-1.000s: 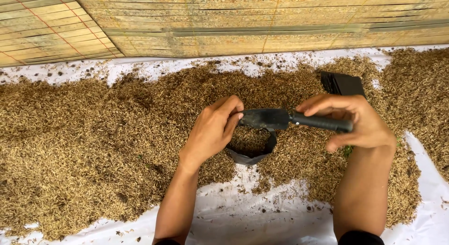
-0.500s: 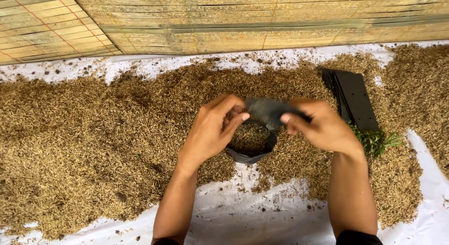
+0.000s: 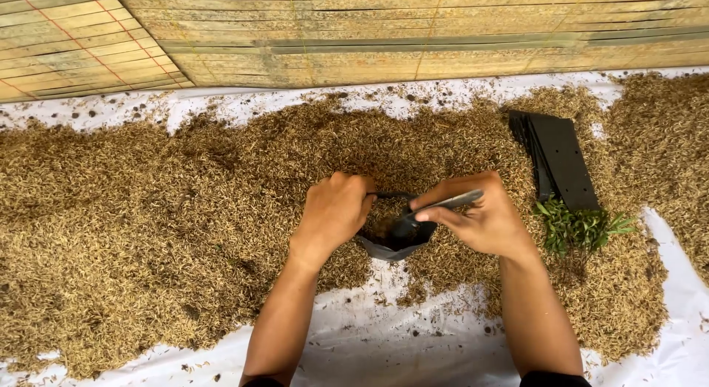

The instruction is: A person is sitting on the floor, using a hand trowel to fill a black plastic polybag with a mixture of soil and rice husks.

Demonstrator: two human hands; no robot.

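Centre frame: left hand [image 3: 336, 213] pinches the black bag [image 3: 391, 243] rim open; right hand [image 3: 476, 217] grips a small trowel [image 3: 432, 210] dipped inside, husks [image 3: 148, 210] all around.

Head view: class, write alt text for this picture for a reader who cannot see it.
Two bare hands hold a small black bag open over a bed of brown husks: the left hand grips its rim, the right hand pushes a dark tool into it. A stack of flat black bags and green sprigs lie at right, on a white sheet.
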